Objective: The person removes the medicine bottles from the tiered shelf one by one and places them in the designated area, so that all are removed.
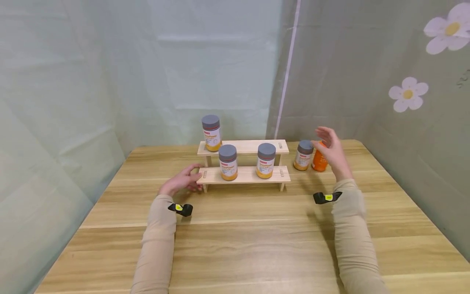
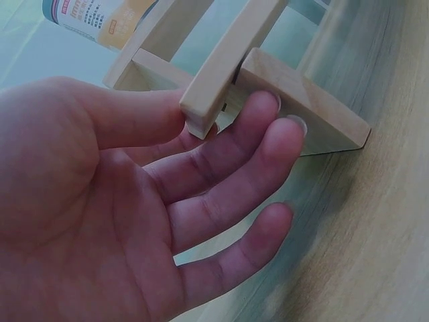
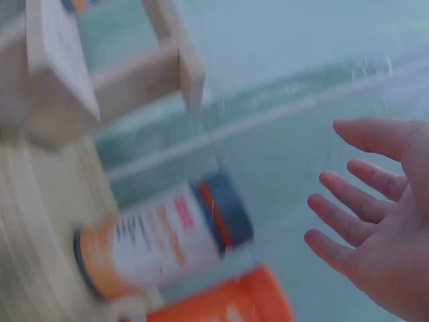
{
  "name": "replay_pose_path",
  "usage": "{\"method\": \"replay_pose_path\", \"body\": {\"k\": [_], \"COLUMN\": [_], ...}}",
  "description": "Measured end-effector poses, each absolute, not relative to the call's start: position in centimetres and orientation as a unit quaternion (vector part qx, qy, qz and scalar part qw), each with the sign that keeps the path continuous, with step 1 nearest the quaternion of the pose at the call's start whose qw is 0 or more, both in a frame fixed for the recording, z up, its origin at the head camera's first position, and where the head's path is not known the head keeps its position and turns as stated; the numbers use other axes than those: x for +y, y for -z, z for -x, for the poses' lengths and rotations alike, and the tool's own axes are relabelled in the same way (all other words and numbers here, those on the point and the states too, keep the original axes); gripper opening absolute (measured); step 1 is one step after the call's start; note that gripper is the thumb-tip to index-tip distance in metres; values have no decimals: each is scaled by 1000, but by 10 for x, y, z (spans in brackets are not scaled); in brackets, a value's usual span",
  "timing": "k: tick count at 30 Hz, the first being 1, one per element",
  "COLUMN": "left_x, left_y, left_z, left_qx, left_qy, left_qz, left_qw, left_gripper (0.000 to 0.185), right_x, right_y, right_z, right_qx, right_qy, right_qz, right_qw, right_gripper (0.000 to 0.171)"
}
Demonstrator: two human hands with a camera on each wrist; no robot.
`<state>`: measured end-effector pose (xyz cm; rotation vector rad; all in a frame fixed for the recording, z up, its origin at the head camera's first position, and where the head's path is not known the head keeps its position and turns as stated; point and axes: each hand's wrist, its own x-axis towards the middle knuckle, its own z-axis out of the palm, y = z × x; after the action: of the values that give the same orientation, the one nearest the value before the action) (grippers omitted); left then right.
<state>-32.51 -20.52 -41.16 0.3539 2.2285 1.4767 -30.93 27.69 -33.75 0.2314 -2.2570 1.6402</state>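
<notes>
Across the wood-grain desk (image 1: 235,232), toward its far edge, I have a two-tier stand, pale timber, jars on both levels. Upper board (image 1: 249,146): one grey-lidded upper jar (image 1: 211,136) upright at the left end, the rest of that tier bare. Lower board (image 1: 246,174): a left lower jar (image 1: 228,165) and a right lower jar (image 1: 265,163), upright, well apart. Labels face me on all three; I take this as deliberate, for reading from the front, with the raised rear tier lifting its jar clear of the ones below. My hands are far apart and doing different jobs. Left hand (image 1: 182,181) grips the left end of the lower board; by the left wrist view, the thumb (image 2: 144,115) lies against the board's end and the other fingers curl underneath by a leg (image 2: 295,90). I judge this a steadying hold: the stand looks light, and a low grip at the end keeps fingers away from the jars. Right hand (image 1: 332,154) hangs near the right rear of the desk, fingers loosely spread, holding nothing. Head view overlaps it with an orange bottle (image 1: 320,162); right wrist view, somewhat blurred, shows a gap, so I log no contact. Just left of that bottle, a loose jar (image 1: 302,157) with a similar grey lid stands upright on the desk, off the stand's right side. Both sit within easy reach of that hand, probably why they are kept there.
</notes>
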Motion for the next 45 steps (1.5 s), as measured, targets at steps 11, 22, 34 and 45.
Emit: {"method": "replay_pose_path", "body": {"k": [11, 22, 34, 45], "left_x": [-204, -206, -203, -202], "left_y": [411, 410, 411, 415], "left_z": [324, 326, 327, 327], "left_qx": [809, 806, 806, 798], "left_qy": [-531, -535, -536, -546], "left_qz": [-134, -131, -143, -142], "left_qw": [215, 216, 206, 213], "left_gripper": [57, 56, 53, 53], "right_x": [228, 197, 166, 141], "right_y": [320, 298, 286, 288], "right_z": [309, 317, 326, 330], "right_qx": [-781, -735, -734, -712], "right_qy": [-600, -660, -659, -679], "right_qz": [-115, -127, -161, -181], "right_qw": [132, 89, 41, -13], "right_gripper": [53, 45, 42, 36]}}
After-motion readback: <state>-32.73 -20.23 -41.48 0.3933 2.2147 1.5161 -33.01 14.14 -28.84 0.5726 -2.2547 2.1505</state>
